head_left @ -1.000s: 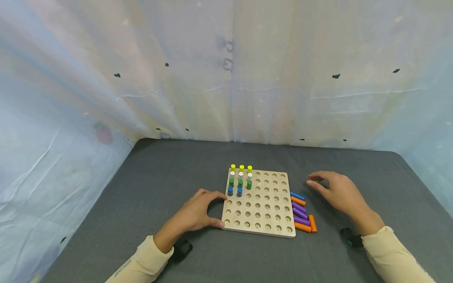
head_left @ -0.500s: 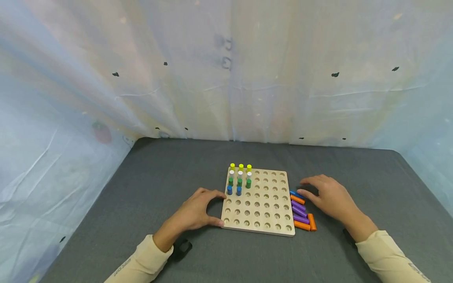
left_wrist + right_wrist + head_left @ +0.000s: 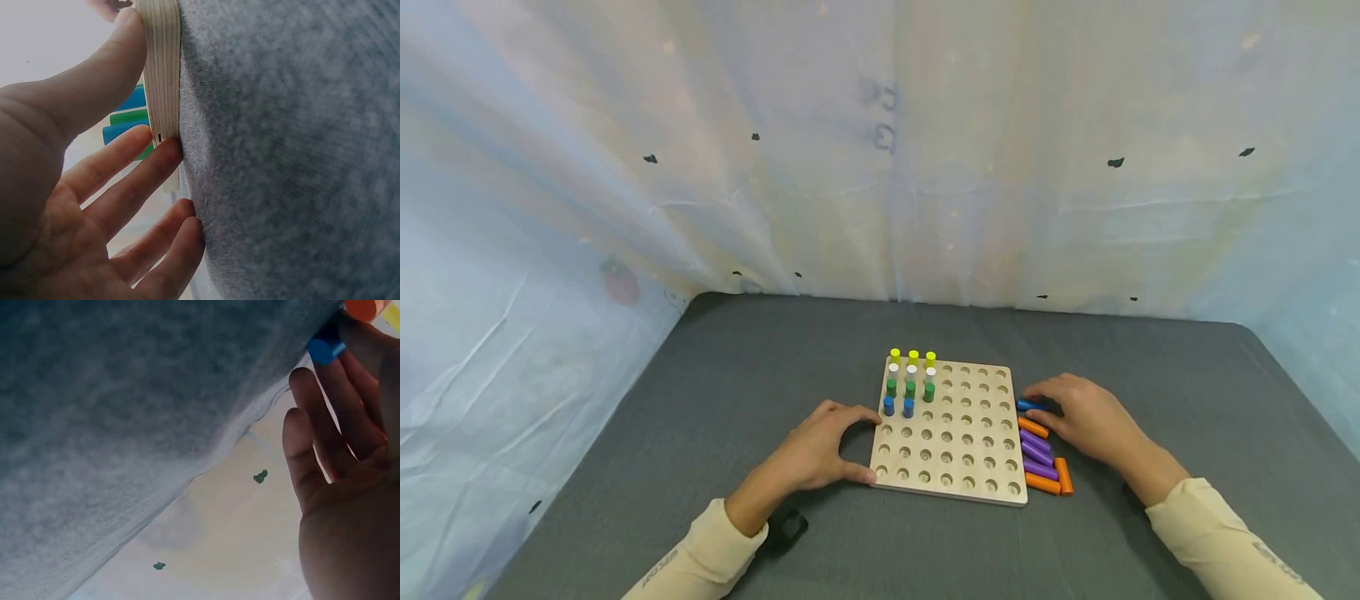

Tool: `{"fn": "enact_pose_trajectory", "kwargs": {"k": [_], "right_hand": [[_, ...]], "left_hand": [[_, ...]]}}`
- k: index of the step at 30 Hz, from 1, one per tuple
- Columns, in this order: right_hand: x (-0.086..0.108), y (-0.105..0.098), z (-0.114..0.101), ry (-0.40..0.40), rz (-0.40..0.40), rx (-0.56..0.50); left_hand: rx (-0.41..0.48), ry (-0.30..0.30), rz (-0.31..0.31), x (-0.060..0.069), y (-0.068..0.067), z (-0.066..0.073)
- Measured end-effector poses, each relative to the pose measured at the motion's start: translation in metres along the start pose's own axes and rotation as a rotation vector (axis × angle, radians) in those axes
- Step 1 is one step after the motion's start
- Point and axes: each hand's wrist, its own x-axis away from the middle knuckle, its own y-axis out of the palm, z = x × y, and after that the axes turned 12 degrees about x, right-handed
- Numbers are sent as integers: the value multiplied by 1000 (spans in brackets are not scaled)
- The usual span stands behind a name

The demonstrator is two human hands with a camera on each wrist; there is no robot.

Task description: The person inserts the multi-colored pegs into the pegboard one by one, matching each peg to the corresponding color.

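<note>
A square wooden pegboard [image 3: 967,433] lies on the table with upright yellow, white, green and blue pegs [image 3: 908,407] in its left columns. My left hand [image 3: 811,448] rests against the board's left edge, thumb and fingers spread; the left wrist view shows the fingertips touching the layered wooden edge [image 3: 164,69]. Just off the board's right side, my right hand [image 3: 1088,417] pinches a loose blue peg [image 3: 1027,406] between thumb and fingers. The right wrist view shows that blue peg's end [image 3: 326,350] by the fingertips, with an orange peg [image 3: 364,307] nearby.
Loose purple pegs [image 3: 1037,453] and orange pegs [image 3: 1063,476] lie along the board's right edge, close below my right hand. A pale curtain [image 3: 955,167] hangs behind the grey table [image 3: 775,350] and along its sides.
My right hand has moved left and down to the loose blue peg and taken hold of it; the peg has turned slightly. The left hand stays at the board's edge.
</note>
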Motion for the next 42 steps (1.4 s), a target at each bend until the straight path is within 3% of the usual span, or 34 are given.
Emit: {"fn": "enact_pose_trajectory", "kwargs": {"k": [8,23,31,38,42], "right_hand": [[-4,2,-1,-17,9,-30],[-4,-2,-14,-30,240,-58],[-7,-6,-33,12,200,-108],[-12,-6,-50,-33,266,-133],[-16,-4,-61,-60,261,-138]], "left_hand": [[-4,4,1,0,0,1],[3,-4,-1,1,0,2],[-3,5,2,-1,-1,4],[0,13,4,-1,0,2],[3,26,10,1,1,2]]}}
